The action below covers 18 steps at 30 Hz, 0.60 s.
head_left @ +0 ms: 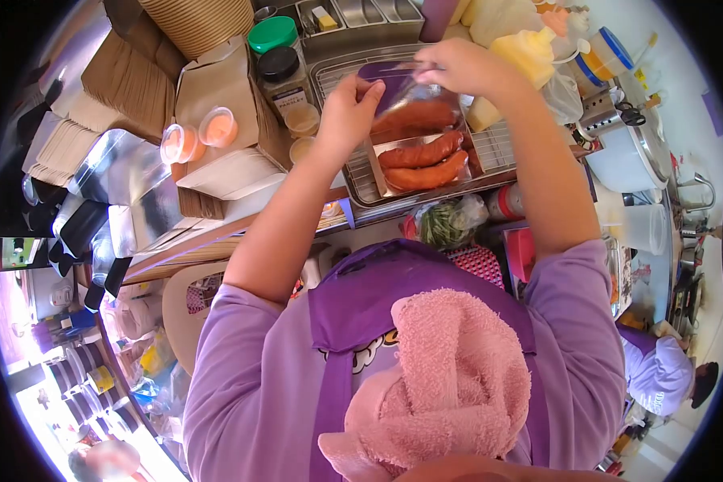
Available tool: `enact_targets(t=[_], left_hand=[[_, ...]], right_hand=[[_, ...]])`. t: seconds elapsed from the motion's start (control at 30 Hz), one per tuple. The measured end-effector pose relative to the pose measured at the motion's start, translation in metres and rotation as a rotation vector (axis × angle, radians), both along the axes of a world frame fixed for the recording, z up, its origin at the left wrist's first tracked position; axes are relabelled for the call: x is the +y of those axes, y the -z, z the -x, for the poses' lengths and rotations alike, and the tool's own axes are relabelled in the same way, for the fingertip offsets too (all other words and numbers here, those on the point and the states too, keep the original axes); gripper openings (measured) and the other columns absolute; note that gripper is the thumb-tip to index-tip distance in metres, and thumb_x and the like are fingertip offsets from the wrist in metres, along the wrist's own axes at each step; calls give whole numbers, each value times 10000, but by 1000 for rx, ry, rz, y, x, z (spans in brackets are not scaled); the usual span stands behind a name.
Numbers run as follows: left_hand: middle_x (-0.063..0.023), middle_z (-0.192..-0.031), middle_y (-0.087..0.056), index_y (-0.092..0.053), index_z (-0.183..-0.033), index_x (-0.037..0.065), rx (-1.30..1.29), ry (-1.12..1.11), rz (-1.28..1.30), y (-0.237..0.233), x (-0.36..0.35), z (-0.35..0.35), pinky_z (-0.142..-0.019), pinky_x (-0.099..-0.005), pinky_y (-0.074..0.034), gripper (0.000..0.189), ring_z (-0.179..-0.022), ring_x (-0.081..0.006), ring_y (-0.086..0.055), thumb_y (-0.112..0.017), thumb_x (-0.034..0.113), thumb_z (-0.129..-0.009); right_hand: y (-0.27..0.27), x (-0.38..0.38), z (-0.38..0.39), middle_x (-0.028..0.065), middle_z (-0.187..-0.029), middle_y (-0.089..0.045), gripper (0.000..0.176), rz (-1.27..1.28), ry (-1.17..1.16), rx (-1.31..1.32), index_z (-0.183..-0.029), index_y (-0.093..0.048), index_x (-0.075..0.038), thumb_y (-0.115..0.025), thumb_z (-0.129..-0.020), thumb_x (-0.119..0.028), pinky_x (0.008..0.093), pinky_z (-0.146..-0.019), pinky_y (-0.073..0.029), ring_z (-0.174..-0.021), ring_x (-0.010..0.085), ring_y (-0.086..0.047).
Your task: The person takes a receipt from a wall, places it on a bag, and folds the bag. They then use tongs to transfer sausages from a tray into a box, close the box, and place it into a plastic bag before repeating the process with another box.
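A clear plastic pack of sausages with a purple label end lies over a wire rack in a metal tray. Several reddish-brown sausages show through its film. My left hand is closed, pinching the pack's upper left edge between thumb and fingers. At the top edge of the pack, my right hand is closed too, with its fingertips pinched on a thin pale strip that looks like the pack's film. What exactly lies between those fingertips is partly hidden.
Left of the tray stand a green-lidded jar, a parsley jar and a cardboard box with two sauce cups. Yellow squeeze bottles stand to the right. Bagged greens sit below the counter edge. A co-worker is at far right.
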<state>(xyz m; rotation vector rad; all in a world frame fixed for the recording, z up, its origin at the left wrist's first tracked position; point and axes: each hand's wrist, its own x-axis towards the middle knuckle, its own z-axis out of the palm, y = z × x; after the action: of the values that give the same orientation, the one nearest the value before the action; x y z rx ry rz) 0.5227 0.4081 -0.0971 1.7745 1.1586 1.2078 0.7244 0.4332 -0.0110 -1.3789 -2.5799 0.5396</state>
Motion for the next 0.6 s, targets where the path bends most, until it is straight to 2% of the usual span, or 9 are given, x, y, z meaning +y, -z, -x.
enact_targets(t=[0.03, 0.07, 0.13, 0.27, 0.33, 0.37, 0.43, 0.53, 0.6], left_hand=[[-51, -847, -604, -527, -1032, 3, 25, 49, 210, 1, 3, -1, -721, -246, -432, 234, -791, -113, -554, -546, 170, -869], [-51, -847, -604, -527, -1032, 3, 25, 49, 211, 9, 8, -2, -721, -246, -432, 234, -791, -113, -554, -546, 170, -869], [-21, -893, -596, -528, -1044, 15, -270, 167, 154, 20, 14, -6, -691, -221, -436, 207, -790, -74, -538, -488, 164, -906], [-21, -892, -594, -536, -1035, 24, -436, 190, 284, 21, 17, -5, -707, -230, -438, 198, -789, -84, -541, -439, 156, -924], [-6, -783, -554, -550, -876, 5, -516, 195, 337, 21, 19, -4, -622, -213, -392, 192, -681, -77, -459, -504, 192, -885], [-6, -783, -554, -550, -876, 5, -517, 193, 336, 22, 19, -3, -622, -213, -392, 192, -681, -77, -459, -504, 192, -885], [0, -758, -532, -543, -861, 12, -848, 250, 527, 7, 11, -2, -607, -205, -377, 209, -653, -76, -432, -523, 220, -872], [-24, -811, -582, -509, -981, 18, -617, 292, 480, 9, 17, 2, -638, -197, -414, 259, -726, -78, -522, -533, 255, -878], [-18, -784, -574, -519, -948, 18, -490, 214, 397, 7, 11, -3, -607, -195, -406, 244, -690, -71, -509, -553, 246, -868]], right_hand=[[3, -3, 6, 147, -835, -621, 194, -62, -10, 100, -903, -585, -5, -602, -754, -129, 343, -649, -467, -766, 262, -604], [6, -4, 11, 132, -845, -623, 185, -122, -20, 200, -888, -589, -13, -594, -765, -150, 350, -650, -467, -774, 260, -601], [11, -1, 16, 127, -801, -599, 175, -275, -58, 140, -874, -590, -6, -593, -765, -143, 350, -637, -459, -739, 274, -586], [16, -6, 24, 53, -765, -569, 120, -543, -99, 6, -797, -597, -65, -573, -765, -178, 348, -624, -462, -748, 257, -571], [21, -13, 23, 42, -762, -553, 96, -659, -134, 5, -796, -598, -83, -566, -751, -162, 334, -612, -461, -744, 234, -569], [24, -15, 22, 30, -759, -538, 82, -774, -166, 6, -794, -599, -102, -559, -736, -145, 320, -600, -459, -739, 211, -567], [30, -17, 21, 15, -768, -538, 96, -880, -219, -28, -802, -592, -113, -557, -717, -142, 307, -598, -458, -741, 190, -564], [32, -25, 22, 1, -809, -548, 165, -998, -276, -65, -829, -587, -104, -566, -668, -129, 306, -612, -461, -760, 179, -563], [32, -27, 22, 1, -840, -557, 215, -1010, -281, -66, -849, -589, -84, -577, -637, -119, 319, -628, -465, -776, 187, -565]])
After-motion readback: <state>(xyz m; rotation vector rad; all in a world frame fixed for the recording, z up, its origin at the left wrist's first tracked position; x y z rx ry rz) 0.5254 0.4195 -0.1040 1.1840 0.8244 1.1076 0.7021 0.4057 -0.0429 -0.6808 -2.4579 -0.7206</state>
